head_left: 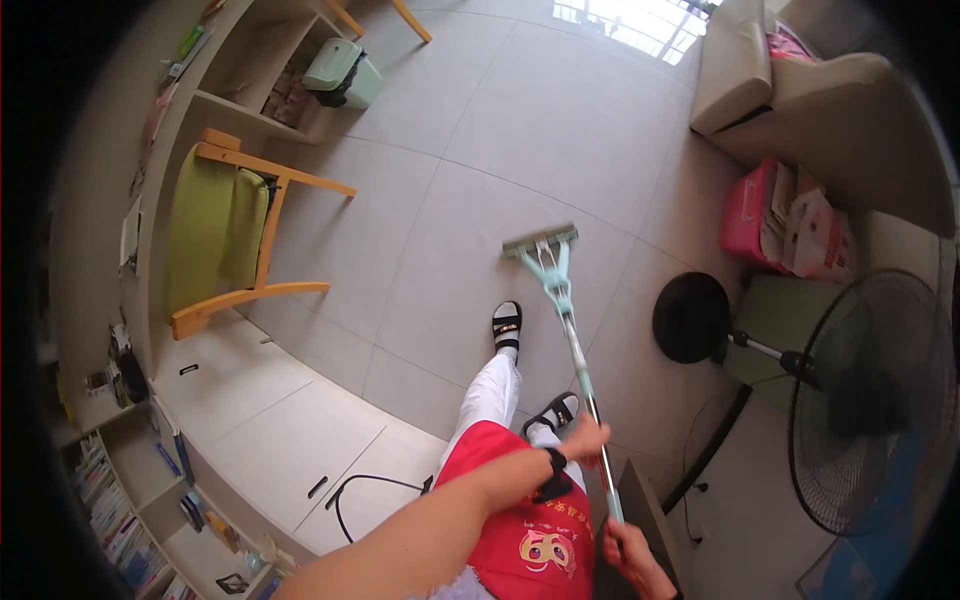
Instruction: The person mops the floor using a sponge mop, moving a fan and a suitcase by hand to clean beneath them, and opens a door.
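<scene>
A sponge mop point(583, 370) with a pale green frame slants across the view, its wide sponge head point(541, 240) on the grey tiled floor in front of my feet. My left hand point(588, 440), below a black wristband, is wrapped round the metal part of the pole. Closer to my body, my right hand point(630, 550) grips the pale green upper end of the handle. A red apron point(510, 510) with a cartoon print covers my lap, partly behind my left forearm.
On the left stand a green-seated wooden chair point(225, 230), white cabinets point(290, 430) and a lidded bin point(340, 75). A standing fan point(870, 400) with a round black base point(692, 318), a pink box point(748, 215) and a beige sofa point(840, 130) line the right side.
</scene>
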A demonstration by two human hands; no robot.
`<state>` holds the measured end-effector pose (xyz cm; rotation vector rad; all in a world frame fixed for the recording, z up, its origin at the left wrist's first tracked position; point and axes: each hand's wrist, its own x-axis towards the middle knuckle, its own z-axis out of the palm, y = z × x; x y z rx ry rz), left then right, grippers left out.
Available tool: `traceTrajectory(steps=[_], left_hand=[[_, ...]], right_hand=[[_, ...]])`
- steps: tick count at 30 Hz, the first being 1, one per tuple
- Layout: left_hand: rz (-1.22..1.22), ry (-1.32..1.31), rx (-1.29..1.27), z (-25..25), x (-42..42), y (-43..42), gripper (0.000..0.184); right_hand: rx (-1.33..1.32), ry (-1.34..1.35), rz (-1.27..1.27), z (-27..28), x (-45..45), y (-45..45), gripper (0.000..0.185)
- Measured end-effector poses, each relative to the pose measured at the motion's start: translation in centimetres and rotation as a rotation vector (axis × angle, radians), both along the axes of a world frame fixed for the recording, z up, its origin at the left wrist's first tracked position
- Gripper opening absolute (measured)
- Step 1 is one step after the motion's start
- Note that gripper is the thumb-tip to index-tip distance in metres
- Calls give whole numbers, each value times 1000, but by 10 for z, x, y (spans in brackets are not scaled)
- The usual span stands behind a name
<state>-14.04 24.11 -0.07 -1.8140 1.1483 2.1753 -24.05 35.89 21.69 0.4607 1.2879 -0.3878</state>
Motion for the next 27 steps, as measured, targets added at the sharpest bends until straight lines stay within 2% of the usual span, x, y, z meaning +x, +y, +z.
traceTrajectory(steps=[1, 3, 5, 8, 9, 11, 14, 16, 18, 19, 21, 22, 24, 27], left_hand=[[25, -8, 46, 11, -13, 43, 36], [-194, 28, -83, -9, -30, 146, 52], [-256, 7, 634, 88, -34, 100, 60], [-36, 51, 453, 82, -40, 122, 60], [-70, -26, 292, 50, -46, 143, 51], [13, -22, 155, 37, -38, 125, 46], [89, 10, 9, 26, -22, 68, 40], [167, 24, 203, 31, -13, 18, 35], [224, 42, 144, 13, -2, -5, 26], [184, 86, 190, 27, 5, -30, 21], [257, 143, 360, 21, 12, -34, 16], [285, 128, 461, 16, 16, -31, 16], [385, 42, 573, 45, 15, -32, 24], [369, 0, 631, 75, 24, -63, 29]], right_hand=[[86, 8, -11, 21, -9, 24, 29], [190, 37, 4, 69, -17, 55, 31], [202, 105, 41, 96, -21, 70, 31], [143, 211, 83, 100, -30, 78, 26], [88, 237, 91, 88, -33, 78, 25], [14, 247, 81, 57, -34, 76, 24], [-86, 119, 160, 10, -34, 59, 34], [-124, 62, 156, -11, -28, 34, 37], [-149, -2, 178, -17, -25, -4, 39], [-150, -41, 200, -14, -19, -26, 38], [-154, -78, 229, -10, -10, -37, 35], [-147, -17, 242, -9, -1, -27, 26], [-194, -43, 296, 4, 10, -28, 19], [-135, -26, 244, 14, 21, -42, 17]])
